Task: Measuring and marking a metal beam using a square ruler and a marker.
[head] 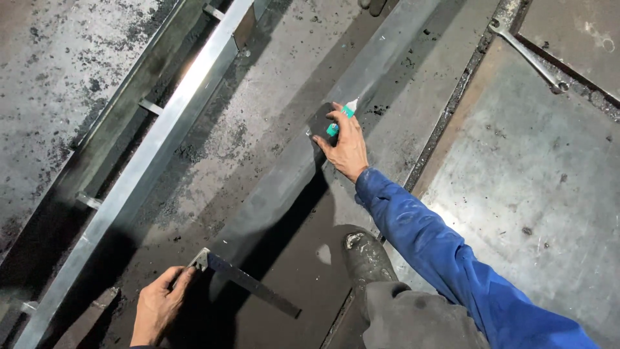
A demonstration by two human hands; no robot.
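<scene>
Dark, soot-stained steel plates cover the floor (529,161). At lower left, the left hand (158,307) pins a metal square (248,282) flat, grip closed on its corner. Mid-frame, the right hand (347,145) pinches a green marker (342,117), tip on a long flat bar (310,148). A wrench (526,55) lies at upper right.

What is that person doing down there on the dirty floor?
A person is leaning over a long flat metal strip on a grimy metal floor. Their right hand holds a green and white marker against the strip. Their left hand grips a metal square lying nearer them.
</scene>
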